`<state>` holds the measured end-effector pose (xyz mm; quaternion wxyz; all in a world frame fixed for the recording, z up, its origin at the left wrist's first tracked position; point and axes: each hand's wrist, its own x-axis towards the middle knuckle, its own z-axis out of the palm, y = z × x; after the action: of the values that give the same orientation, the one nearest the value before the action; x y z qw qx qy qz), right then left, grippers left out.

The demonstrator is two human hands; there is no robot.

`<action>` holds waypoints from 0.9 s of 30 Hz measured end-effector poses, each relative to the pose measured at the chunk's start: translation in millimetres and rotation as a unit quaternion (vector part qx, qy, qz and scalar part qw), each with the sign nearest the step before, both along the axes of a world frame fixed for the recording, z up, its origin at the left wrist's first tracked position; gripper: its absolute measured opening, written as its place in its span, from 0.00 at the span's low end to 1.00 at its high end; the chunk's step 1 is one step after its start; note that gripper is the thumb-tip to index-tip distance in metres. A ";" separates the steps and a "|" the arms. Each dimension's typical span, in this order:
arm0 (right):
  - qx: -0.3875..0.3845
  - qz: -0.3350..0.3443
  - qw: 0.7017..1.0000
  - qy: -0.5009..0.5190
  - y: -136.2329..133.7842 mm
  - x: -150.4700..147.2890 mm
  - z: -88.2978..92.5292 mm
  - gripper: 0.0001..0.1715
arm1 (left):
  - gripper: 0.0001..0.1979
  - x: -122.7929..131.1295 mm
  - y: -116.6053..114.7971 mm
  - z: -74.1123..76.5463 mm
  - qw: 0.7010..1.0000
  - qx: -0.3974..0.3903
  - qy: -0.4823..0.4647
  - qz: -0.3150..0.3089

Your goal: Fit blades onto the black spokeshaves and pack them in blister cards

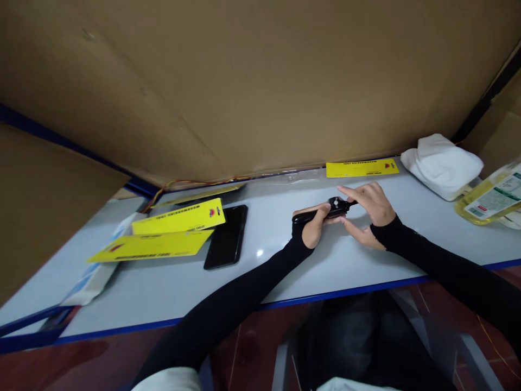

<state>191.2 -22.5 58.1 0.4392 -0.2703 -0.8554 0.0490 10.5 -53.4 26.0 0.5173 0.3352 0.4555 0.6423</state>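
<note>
- While the left hand (pixel 313 229) grips one end, black tool (pixel 337 206) held over the tabletop (pixel 274 231).
- Right hand (pixel 376 209): thumb and forefinger spread apart about the tool's other end; contact unclear.

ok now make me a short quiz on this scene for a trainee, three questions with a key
1. Multiple choice. The left hand holds: a) a yellow card; b) a black tool; c) nothing.
2. True or false. The dark phone lies to the left of that hand in the picture.
3. Compare. Which sits further right in the picture, the white cloth or the bottle of yellow liquid?

Key: 1. b. 2. True. 3. The bottle of yellow liquid, which reaches the right edge of the picture.
</note>
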 end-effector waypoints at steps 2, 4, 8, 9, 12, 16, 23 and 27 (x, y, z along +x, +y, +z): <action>0.018 -0.004 1.000 -0.016 1.6 -0.8 -1.1 0.10 | 0.24 -0.6 0.9 -0.6 1.000 -0.001 -0.001 -0.001; 0.041 -0.016 0.999 0.003 3.5 -1.2 -2.4 0.09 | 0.24 -0.7 1.9 -2.0 1.000 -0.004 0.001 0.009; 0.024 -0.012 0.999 0.024 4.1 -0.9 -2.2 0.07 | 0.25 -0.3 2.1 -1.7 1.000 -0.002 0.002 0.014; 0.011 -0.004 1.000 0.010 3.7 -0.7 -1.7 0.12 | 0.25 -0.2 1.6 -0.7 1.000 0.000 0.003 0.006; -0.001 0.011 1.000 -0.010 2.5 0.7 -0.4 0.14 | 0.25 -0.2 -0.1 3.0 1.000 0.005 0.001 -0.012; -0.010 0.011 1.000 0.019 2.3 2.8 1.5 0.19 | 0.24 -0.4 -0.1 4.3 1.000 0.006 0.013 -0.007; -0.012 -0.007 1.000 -0.026 2.2 1.7 -1.3 0.25 | 0.24 -0.2 0.0 1.5 1.000 0.007 0.005 -0.009; 0.007 0.014 1.000 0.012 2.0 2.4 -0.8 0.12 | 0.24 -0.4 -0.5 2.8 1.000 0.005 0.015 -0.006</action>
<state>193.6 -20.5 57.2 0.4505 -0.2543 -0.8542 0.0526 10.1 -53.9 28.7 0.5125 0.3496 0.4580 0.6367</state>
